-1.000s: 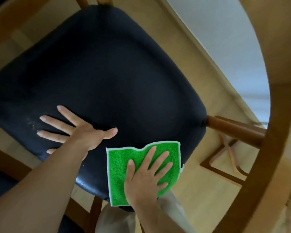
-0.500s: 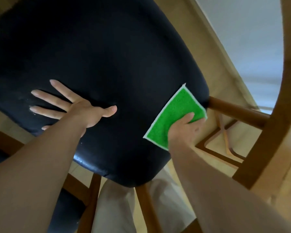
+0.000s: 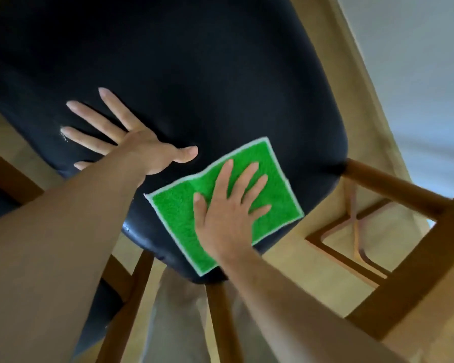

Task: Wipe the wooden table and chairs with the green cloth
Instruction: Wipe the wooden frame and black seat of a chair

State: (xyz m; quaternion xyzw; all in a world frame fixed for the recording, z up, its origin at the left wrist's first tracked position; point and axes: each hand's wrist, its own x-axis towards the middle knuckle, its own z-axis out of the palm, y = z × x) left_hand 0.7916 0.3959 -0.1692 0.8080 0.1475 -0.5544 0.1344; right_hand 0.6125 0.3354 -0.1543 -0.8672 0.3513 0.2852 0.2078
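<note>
Flat: right hand point(image 3: 227, 205) (on green cloth point(image 3: 178, 216))

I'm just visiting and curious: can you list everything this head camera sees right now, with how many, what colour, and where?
chair seat: one, dark navy or black, padded, fills the upper left and middle.
green cloth: one, bright green with a pale edge, flat on the seat's near right corner.
wooden chair frame: brown rails and legs, showing at the right and below the seat.
floor: light wood colour, beneath and right of the chair.
wall: pale, upper right.
trousers: light beige, bottom centre, below the seat.
left hand: one, fingers spread flat on the seat, left of the cloth.
right hand: one, pressing flat on the cloth.
</note>
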